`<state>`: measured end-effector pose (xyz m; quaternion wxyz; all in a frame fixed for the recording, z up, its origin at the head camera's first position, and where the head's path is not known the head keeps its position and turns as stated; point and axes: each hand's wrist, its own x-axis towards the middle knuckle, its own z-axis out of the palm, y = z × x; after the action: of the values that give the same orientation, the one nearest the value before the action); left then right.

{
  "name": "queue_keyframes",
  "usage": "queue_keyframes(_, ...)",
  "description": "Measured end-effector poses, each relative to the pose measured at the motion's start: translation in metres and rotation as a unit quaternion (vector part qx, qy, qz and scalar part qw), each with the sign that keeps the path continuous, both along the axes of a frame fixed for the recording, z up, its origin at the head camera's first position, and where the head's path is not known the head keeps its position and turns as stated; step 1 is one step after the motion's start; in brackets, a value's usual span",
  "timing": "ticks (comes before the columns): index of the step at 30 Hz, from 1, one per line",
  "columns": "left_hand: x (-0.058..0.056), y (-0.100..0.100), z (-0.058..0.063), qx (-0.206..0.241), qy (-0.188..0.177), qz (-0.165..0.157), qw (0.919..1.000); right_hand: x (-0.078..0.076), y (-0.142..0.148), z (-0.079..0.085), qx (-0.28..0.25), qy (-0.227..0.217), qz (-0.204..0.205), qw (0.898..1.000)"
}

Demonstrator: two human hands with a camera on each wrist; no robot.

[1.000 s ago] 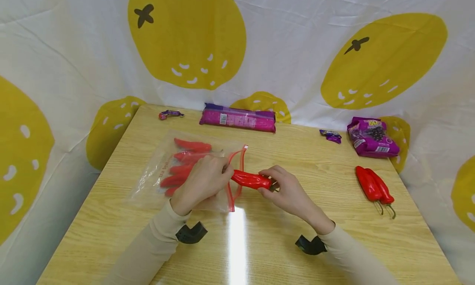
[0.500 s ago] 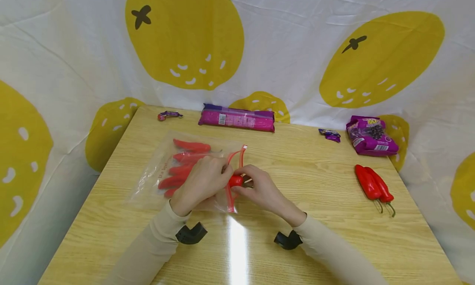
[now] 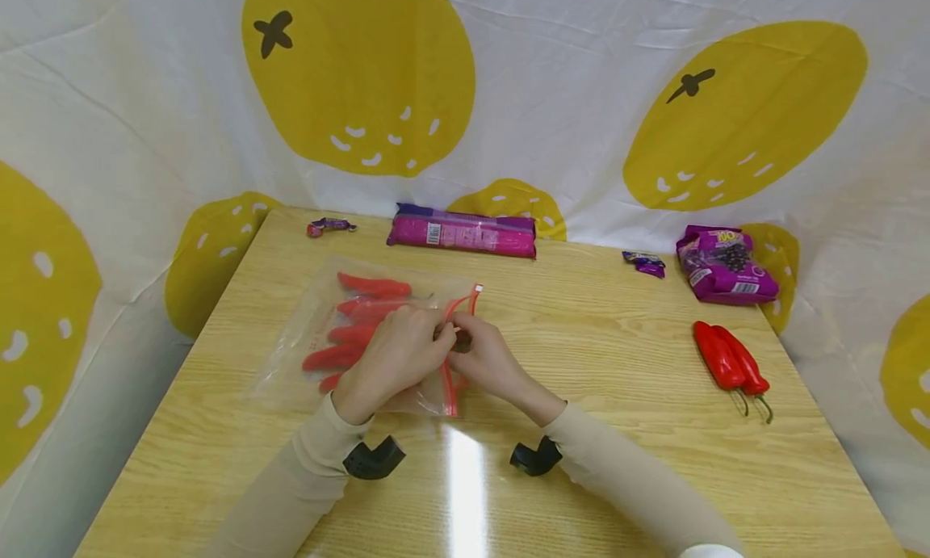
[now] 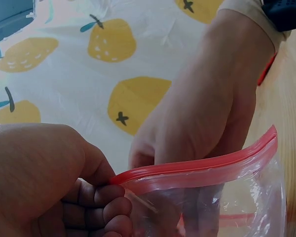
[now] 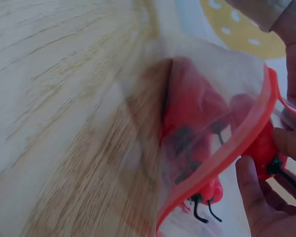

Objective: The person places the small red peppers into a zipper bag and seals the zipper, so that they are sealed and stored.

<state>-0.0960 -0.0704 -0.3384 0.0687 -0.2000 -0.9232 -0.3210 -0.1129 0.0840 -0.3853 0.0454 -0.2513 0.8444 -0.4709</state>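
Observation:
A clear zip bag (image 3: 291, 352) with a red zip strip lies on the table, holding several red peppers (image 3: 374, 287). My left hand (image 3: 395, 352) pinches the bag's mouth by the strip (image 4: 202, 167), its thumb and fingers on the edge in the left wrist view. At that opening, my right hand (image 3: 490, 362) grips another red pepper (image 5: 261, 150) near its dark green stem, fingers reaching inside the bag. Seen from the right wrist, most of this pepper lies behind the clear plastic. The hands hide it in the head view.
Two red peppers (image 3: 730, 360) lie at the right of the wooden table (image 3: 596, 340). Along the back are a long purple packet (image 3: 465, 233), a plump purple bag (image 3: 726, 266), a small purple wrapped piece (image 3: 644, 263) and a small twisted purple wrapper (image 3: 333, 224).
My right hand has moved left, carrying the pepper into the bag's mouth until its body went out of sight in the head view. My left hand has stayed on the bag's edge.

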Motion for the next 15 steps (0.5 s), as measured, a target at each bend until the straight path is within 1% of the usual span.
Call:
queue_keyframes(5, 0.0, -0.001, -0.001, 0.005, 0.01, 0.005, 0.9999, -0.007, -0.01, -0.003, 0.015, 0.004, -0.01, 1.0)
queue_keyframes(9, 0.001, -0.001, -0.001, 0.009, 0.023, 0.007, 0.9997, -0.012, -0.015, -0.003, 0.021, 0.018, -0.013, 1.0)
queue_keyframes(13, 0.0, -0.001, -0.001, 0.008, 0.029, 0.006, 0.9995, -0.016, -0.019, -0.007, 0.008, 0.048, -0.009, 0.999)
queue_keyframes(15, 0.0, 0.0, -0.001, 0.009, 0.027, 0.004, 0.9996, -0.019, -0.02, -0.012, -0.008, 0.052, 0.005, 0.999)
